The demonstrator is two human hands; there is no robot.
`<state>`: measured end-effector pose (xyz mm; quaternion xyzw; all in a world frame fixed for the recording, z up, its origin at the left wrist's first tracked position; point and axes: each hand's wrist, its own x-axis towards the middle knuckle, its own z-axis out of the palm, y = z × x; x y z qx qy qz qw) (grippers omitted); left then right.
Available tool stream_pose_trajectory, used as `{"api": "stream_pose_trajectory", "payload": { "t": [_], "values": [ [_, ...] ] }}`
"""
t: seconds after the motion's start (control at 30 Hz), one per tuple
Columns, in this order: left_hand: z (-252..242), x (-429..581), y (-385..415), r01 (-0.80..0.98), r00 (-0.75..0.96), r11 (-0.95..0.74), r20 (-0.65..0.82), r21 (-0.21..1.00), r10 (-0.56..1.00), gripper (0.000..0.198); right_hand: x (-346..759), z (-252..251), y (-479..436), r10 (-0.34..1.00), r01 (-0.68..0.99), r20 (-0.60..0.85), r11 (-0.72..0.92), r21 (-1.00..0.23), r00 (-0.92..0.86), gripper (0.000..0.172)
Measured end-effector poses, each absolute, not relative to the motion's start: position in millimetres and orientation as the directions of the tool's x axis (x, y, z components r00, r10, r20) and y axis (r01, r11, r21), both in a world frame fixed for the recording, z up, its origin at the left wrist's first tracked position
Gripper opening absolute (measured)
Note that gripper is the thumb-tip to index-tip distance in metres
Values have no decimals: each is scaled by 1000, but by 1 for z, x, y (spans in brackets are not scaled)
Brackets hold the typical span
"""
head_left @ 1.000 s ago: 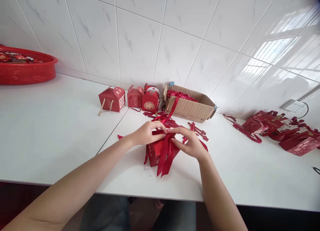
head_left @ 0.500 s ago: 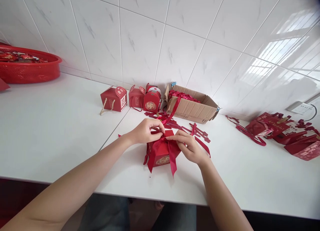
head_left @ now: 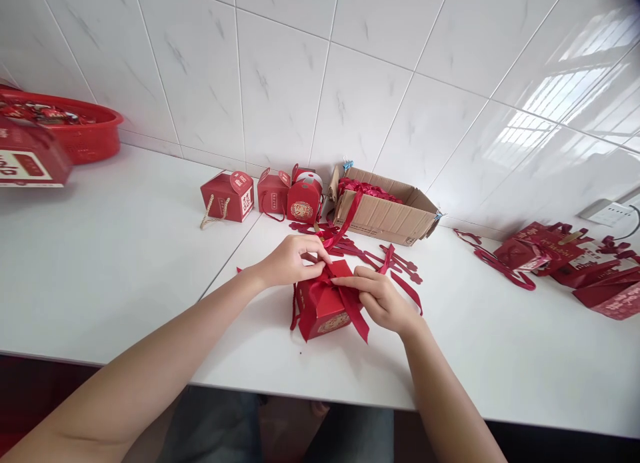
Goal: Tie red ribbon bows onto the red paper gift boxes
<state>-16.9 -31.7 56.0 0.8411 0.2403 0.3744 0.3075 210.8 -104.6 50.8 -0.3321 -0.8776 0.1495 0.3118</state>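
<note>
A small red gift box (head_left: pixel 313 324) with a gold emblem on its front stands on the white table below my hands. A red satin ribbon (head_left: pixel 356 311) is tied across its top, and two tails hang over the front. At the knot's upper left, my left hand (head_left: pixel 299 259) is closed, thumb and forefinger pinching the ribbon. My right hand (head_left: pixel 381 299) is closed at the box's right side, with its forefinger reaching to the knot and the other fingers curled against the ribbon. The exact grip under the right fingers is hidden.
Behind stand red gift boxes (head_left: pixel 227 197) and a cardboard box (head_left: pixel 383 219) of red ribbon. Flower-ended red strips (head_left: pixel 400 263) lie nearby. More red boxes (head_left: pixel 565 259) sit at right. At far left are a red basket (head_left: pixel 97 146) of wrapped items and a blurred red box (head_left: pixel 30 149).
The front ribbon tails have swung right, and the gift box has turned slightly. My right forefinger presses further over the knot. At far left, a red box has moved into view.
</note>
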Motion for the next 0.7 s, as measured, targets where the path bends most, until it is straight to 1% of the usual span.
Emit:
{"api": "stream_pose_trajectory", "payload": {
  "t": [0.07, 0.13, 0.3, 0.4, 0.47, 0.53, 0.7],
  "values": [
    [56, -18, -31, 167, 614, -701, 483, 693, 624, 18, 211, 51, -106, 670, 480, 446, 739, -472, -593, 48],
    [55, -19, -30, 159, 621, -715, 494, 681, 609, 19, 210, 51, -107, 683, 490, 463, 729, -478, -565, 47],
    [55, -19, -30, 186, 651, -728, 472, 660, 595, 17, 203, 54, -110, 743, 543, 480, 669, -508, -467, 31],
    [57, -18, -31, 219, 675, -719, 430, 659, 600, 10, 202, 55, -111, 753, 566, 481, 656, -500, -448, 28],
    [58, -17, -32, 224, 673, -703, 414, 675, 613, 8, 202, 54, -111, 748, 570, 491, 661, -488, -448, 31],
    [59, -17, -31, 207, 666, -679, 407, 705, 625, 11, 202, 53, -110, 739, 566, 505, 670, -480, -446, 33],
    [59, -18, -29, 114, 685, -606, 379, 787, 622, 13, 203, 55, -110, 751, 543, 494, 659, -521, -438, 19]
  ]
}}
